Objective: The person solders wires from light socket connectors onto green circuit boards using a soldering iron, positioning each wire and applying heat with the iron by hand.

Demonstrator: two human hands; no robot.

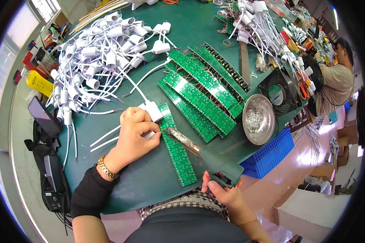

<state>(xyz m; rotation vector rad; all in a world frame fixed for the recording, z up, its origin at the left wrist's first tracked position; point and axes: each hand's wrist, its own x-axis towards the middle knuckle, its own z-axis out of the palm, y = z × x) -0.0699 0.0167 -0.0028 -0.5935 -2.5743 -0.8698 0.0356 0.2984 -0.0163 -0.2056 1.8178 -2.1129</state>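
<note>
My left hand (pixel 134 135) is closed on a white lamp socket (pixel 153 110) and its white wires, pressed against a long green circuit board strip (pixel 176 152) on the dark green table (pixel 150 184). My right hand (pixel 224 193) grips the green handle of a soldering gun (pixel 207 153). The gun's dark tip touches the strip right beside my left fingers.
A big heap of white sockets with wires (pixel 95 60) lies at the far left. More green board strips (pixel 202 91) fan out in the middle. A metal dish (pixel 258 118), a black fan (pixel 280 93) and a blue tray (pixel 271 154) sit right. Another person (pixel 336 83) works beyond.
</note>
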